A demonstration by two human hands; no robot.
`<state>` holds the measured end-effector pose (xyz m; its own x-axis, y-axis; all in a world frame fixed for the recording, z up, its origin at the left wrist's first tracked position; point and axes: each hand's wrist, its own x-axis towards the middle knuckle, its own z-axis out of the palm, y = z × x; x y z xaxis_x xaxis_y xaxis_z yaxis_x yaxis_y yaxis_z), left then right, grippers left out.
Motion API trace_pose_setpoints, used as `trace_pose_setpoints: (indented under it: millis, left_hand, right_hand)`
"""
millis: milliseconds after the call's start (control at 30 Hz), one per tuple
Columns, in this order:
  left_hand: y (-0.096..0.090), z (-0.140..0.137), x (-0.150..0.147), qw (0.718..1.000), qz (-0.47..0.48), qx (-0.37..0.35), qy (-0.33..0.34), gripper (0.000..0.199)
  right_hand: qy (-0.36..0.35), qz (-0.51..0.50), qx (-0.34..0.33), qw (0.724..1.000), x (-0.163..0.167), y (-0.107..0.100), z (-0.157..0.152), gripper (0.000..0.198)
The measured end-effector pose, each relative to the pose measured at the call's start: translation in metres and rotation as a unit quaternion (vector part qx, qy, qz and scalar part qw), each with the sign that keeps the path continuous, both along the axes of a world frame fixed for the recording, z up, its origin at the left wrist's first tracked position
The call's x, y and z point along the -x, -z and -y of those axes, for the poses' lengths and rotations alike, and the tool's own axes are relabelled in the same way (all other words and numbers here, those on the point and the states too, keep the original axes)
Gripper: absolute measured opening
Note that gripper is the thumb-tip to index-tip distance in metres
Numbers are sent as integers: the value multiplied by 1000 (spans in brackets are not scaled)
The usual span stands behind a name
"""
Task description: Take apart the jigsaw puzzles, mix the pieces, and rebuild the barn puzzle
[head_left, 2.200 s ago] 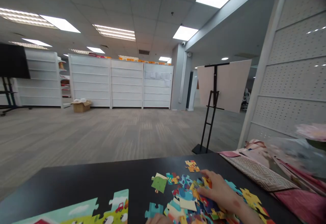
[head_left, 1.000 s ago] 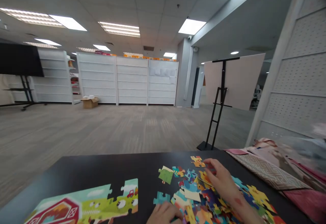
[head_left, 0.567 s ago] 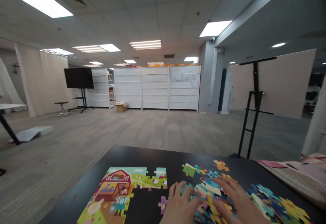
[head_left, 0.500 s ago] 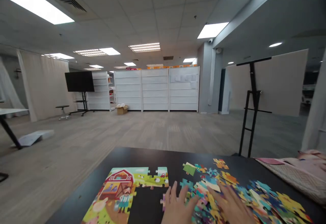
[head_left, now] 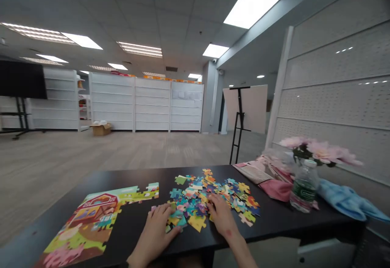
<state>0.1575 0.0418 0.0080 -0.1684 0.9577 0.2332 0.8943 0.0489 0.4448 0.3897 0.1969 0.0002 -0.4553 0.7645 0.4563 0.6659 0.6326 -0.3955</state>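
Observation:
A heap of loose jigsaw puzzle pieces [head_left: 195, 193] in many colours lies on the black table. My left hand [head_left: 159, 227] rests at the heap's left edge, thumb spread away from the fingers, touching pieces there. Over the middle right of the heap, my right hand [head_left: 222, 216] has its fingers bent down onto the pieces, thumb apart; no piece shows in its grasp. Left of both hands is a partly joined puzzle [head_left: 94, 219] with a red barn, a farmer and pink pigs. A green piece [head_left: 180, 180] sits at the heap's far left.
On the right stand a water bottle [head_left: 304, 186] and pink flowers [head_left: 323, 150]. Pink cloth [head_left: 276, 186] and blue cloth [head_left: 344, 199] lie beside them. The black table [head_left: 128, 227] has its near edge by my forearms. Beyond are an easel [head_left: 239, 126] and white shelves [head_left: 152, 105].
The view has swung right and drawn back, bringing the bottle and flowers into sight. My right hand's fingers, flatter before, are now bent onto the pieces. My left hand is at the heap's left edge.

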Motion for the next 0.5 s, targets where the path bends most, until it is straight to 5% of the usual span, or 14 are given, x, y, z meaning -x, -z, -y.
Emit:
trace_pose_setpoints:
  millis: [200,367,500]
  left_hand:
    - [1,0,6,999,37,-16,17,46]
    - [-4,-1,8,999,39,-22,20,49]
    - [2,-2,10,998,49,-30,19,49]
  right_hand:
    - [22,-54,-23,998,-5,1,0,33]
    - [-42,-62,-68,995,-5,-9,25,26]
    - [-140,21,-205,968,-6,6,54,20]
